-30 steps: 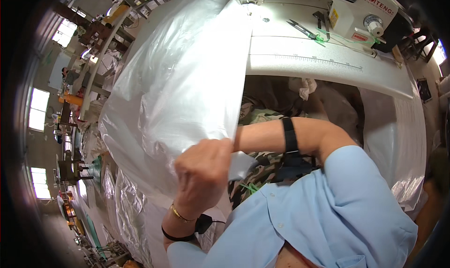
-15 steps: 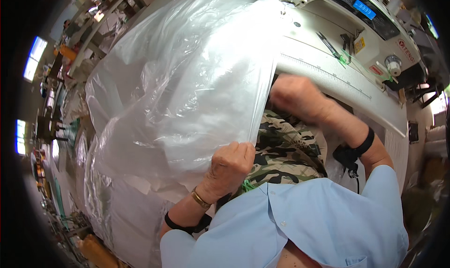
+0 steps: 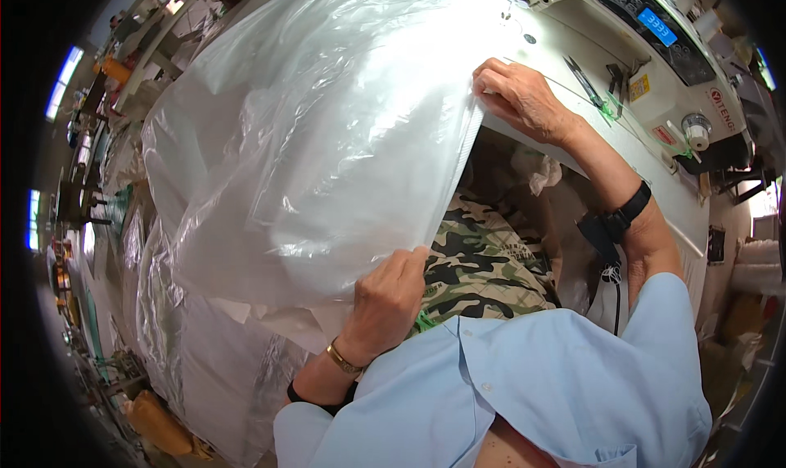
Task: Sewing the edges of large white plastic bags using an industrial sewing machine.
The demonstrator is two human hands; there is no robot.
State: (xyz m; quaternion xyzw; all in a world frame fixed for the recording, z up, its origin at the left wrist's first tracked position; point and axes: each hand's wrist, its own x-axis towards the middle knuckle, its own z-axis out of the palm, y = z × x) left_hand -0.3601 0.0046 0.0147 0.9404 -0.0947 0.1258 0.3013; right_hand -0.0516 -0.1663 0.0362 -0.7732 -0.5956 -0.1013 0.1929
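A large sheet of clear, milky plastic film (image 3: pixel 319 165) spreads over the table and hangs down toward my lap. Its right edge is layered and runs straight between my two hands. My left hand (image 3: pixel 389 292) is closed on the near end of that edge, above my lap. Farther up the same edge, my right hand (image 3: pixel 524 99) pinches the film between thumb and fingers, just in front of the sewing machine (image 3: pixel 655 67). The machine's needle area (image 3: pixel 506 13) is lit, and the film's far end lies beside it under the glare.
Dark tweezers (image 3: pixel 583 79) with green thread lie on the machine bed, right of the needle. More crumpled film (image 3: pixel 205 361) hangs at the lower left. Camouflage cloth (image 3: pixel 483 259) covers my lap. A cluttered bench (image 3: pixel 155 50) stands at the far left.
My right hand has moved up from below the table edge and taken hold of the film's edge. The left hand keeps its grip and has shifted slightly left.
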